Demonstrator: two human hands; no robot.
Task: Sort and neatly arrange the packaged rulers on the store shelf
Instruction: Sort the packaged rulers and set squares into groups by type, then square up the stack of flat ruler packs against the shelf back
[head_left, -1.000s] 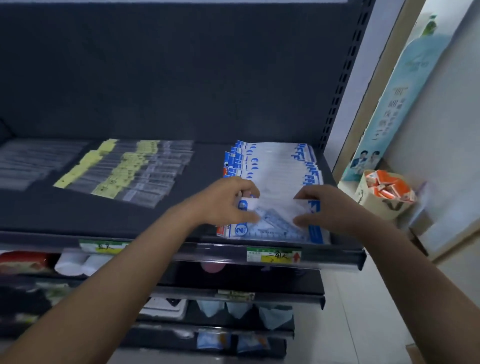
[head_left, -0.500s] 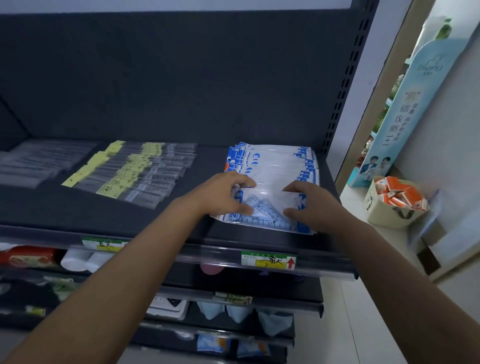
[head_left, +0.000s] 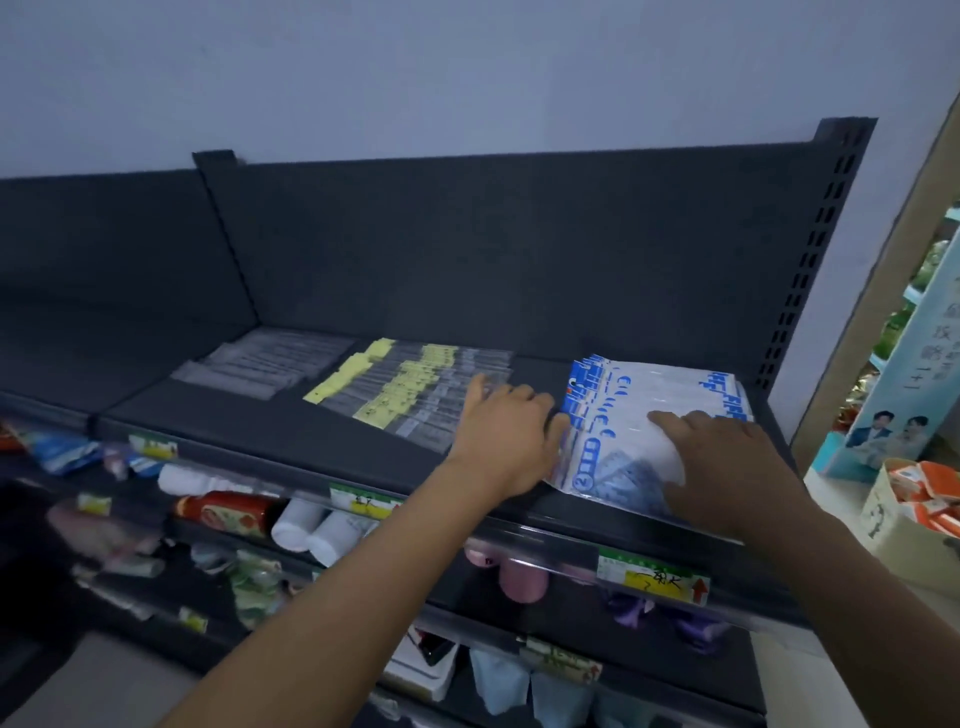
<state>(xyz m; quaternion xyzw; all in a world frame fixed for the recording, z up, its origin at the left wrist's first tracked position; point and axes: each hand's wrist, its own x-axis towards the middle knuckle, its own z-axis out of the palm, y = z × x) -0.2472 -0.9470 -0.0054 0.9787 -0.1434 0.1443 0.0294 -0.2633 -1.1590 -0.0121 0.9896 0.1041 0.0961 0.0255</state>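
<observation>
A fanned stack of white-and-blue ruler set packets (head_left: 654, 410) lies at the right end of the dark top shelf (head_left: 291, 441). My right hand (head_left: 722, 467) lies flat on the front packet, fingers spread, holding nothing. My left hand (head_left: 506, 431) rests against the stack's left edge, fingers straight and reaching toward the neighbouring row. That row holds clear-sleeved rulers with yellow labels (head_left: 410, 395), laid overlapping in the shelf's middle. Further left lies a row of plain clear-sleeved rulers (head_left: 270, 364).
The shelf's front rail carries price tags (head_left: 652, 577). Lower shelves hold a red tube (head_left: 228, 512), white bottles (head_left: 317, 525) and small packets. At the right stand a blue printed display board (head_left: 904, 395) and a cup of orange packets (head_left: 919, 499).
My hands have let go of the front packet and now lie flat, the left one moved to the stack's left edge. The head view has risen and swung left.
</observation>
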